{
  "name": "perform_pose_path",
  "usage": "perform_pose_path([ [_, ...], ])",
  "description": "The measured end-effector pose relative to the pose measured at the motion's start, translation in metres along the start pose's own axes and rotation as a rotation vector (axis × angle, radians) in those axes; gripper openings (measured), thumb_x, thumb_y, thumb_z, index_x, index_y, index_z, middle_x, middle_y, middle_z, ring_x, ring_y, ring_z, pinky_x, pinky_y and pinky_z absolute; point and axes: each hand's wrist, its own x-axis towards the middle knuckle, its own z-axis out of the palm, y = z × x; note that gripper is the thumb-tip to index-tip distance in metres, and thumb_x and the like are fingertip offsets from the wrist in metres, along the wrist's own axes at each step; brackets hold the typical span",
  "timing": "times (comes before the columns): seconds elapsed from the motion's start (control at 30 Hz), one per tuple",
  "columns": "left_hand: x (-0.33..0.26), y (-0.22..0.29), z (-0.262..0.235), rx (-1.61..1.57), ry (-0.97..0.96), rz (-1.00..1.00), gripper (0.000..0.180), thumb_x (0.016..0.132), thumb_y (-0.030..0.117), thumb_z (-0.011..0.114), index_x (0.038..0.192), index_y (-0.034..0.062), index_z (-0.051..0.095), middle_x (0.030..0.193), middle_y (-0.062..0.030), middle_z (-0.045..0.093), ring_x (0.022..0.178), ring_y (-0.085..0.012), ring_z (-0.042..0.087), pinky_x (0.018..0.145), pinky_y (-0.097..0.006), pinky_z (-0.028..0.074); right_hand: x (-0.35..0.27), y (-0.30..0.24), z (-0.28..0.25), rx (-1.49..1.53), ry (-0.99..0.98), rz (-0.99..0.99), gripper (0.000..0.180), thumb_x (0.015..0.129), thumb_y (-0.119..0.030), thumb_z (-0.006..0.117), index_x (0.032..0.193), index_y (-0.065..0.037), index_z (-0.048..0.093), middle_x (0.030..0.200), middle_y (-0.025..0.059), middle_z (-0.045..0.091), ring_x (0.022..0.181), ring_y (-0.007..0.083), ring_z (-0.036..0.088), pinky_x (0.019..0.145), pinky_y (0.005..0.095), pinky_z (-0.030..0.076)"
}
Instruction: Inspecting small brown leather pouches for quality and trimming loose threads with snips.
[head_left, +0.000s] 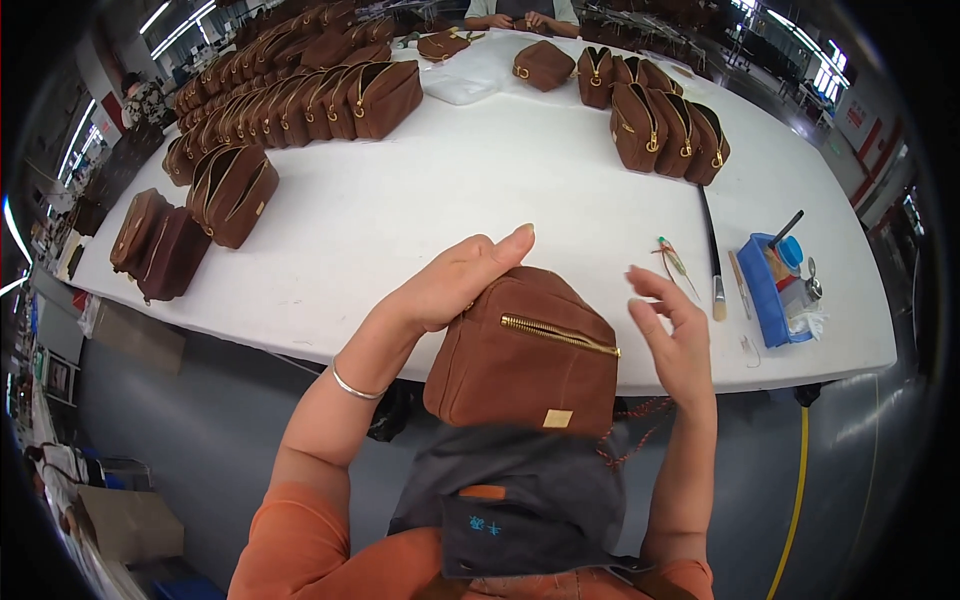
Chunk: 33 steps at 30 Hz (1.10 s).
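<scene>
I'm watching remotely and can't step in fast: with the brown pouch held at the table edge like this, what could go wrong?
1. Only the left hand grips the brown pouch; the right hand is open beside it, so the pouch, resting at the white table edge over the lap, might slip off.
2. The long brush and small tool lie close by the right hand; a sweep could knock them away.
</scene>
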Motion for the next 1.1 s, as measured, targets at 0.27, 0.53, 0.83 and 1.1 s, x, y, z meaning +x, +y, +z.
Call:
perform_pose_path([
  [0.27,0.008,0.03,0.014,0.047,-0.15,-0.033,0.071,0.1,0.059,0.041,0.06,0.0034,0.059,0.057,0.0007,0.053,0.054,-0.0076,0.044,0.054,-0.024,0.04,-0.02,-0.035,0.029,0.63,-0.54,0.236,0.027,0.09,-0.022,0.073,0.101,0.001,0.063,0.085,0.0008,0.065,0.077,0.0053,0.057,0.068,0.023,0.048],
  [0.53,0.013,0.012,-0.006,0.149,-0.251,0.079,0.048,0.102,0.042,0.049,0.113,0.0011,0.071,0.105,-0.0086,0.071,0.098,-0.016,0.064,0.095,-0.03,0.048,-0.066,-0.014,0.076,0.788,0.106,0.237,0.019,0.096,-0.017,0.065,0.098,0.001,0.06,0.088,0.0009,0.065,0.075,0.0034,0.055,0.068,0.0211,0.046],
  [0.83,0.004,0.008,0.015,0.321,-0.274,0.184,0.05,0.075,0.012,0.082,0.122,0.0036,0.066,0.117,-0.009,0.069,0.107,-0.0169,0.064,0.096,-0.031,0.049,-0.087,0.003,0.097,0.699,0.258,0.232,0.017,0.096,-0.016,0.065,0.094,0.0,0.058,0.087,-0.0004,0.064,0.077,0.0022,0.052,0.068,0.0198,0.045],
  [1.1,0.006,0.001,0.022,0.334,-0.277,0.19,0.044,0.075,0.008,0.082,0.118,0.0039,0.07,0.113,-0.0091,0.071,0.104,-0.0168,0.066,0.094,-0.03,0.051,-0.085,0.0,0.099,0.737,0.282,0.227,0.018,0.097,-0.017,0.063,0.098,0.001,0.06,0.088,-0.0001,0.065,0.079,0.0029,0.054,0.07,0.0206,0.046],
])
